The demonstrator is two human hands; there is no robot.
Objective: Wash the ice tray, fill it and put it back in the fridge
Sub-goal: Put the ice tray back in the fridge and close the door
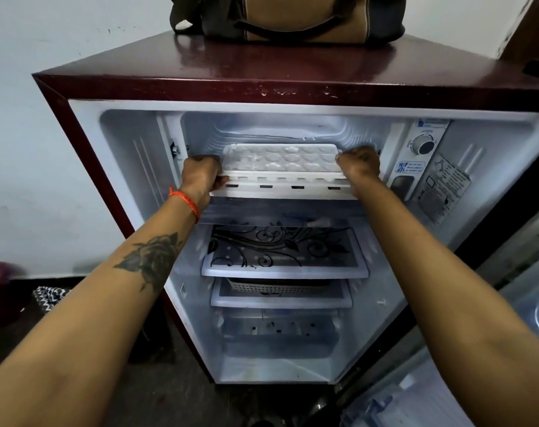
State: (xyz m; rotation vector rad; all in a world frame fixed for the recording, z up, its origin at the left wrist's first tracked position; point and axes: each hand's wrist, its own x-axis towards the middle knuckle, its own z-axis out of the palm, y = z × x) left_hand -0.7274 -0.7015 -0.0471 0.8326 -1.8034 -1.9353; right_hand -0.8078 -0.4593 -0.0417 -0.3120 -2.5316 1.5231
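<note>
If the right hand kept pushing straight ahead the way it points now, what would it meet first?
Probably the back wall of the freezer compartment. The right hand grips the right end of the ice tray and points into the compartment; nothing shows behind it, though depth is hard to judge.

My left hand (200, 177) and right hand (359, 167) cover both short ends of the ice tray (282, 163), so my fingertips there stay unseen. Above the tray, the bag (288, 16) is cropped by the top edge. Right of it, the sticker (443, 192) print is unreadably small.
</note>
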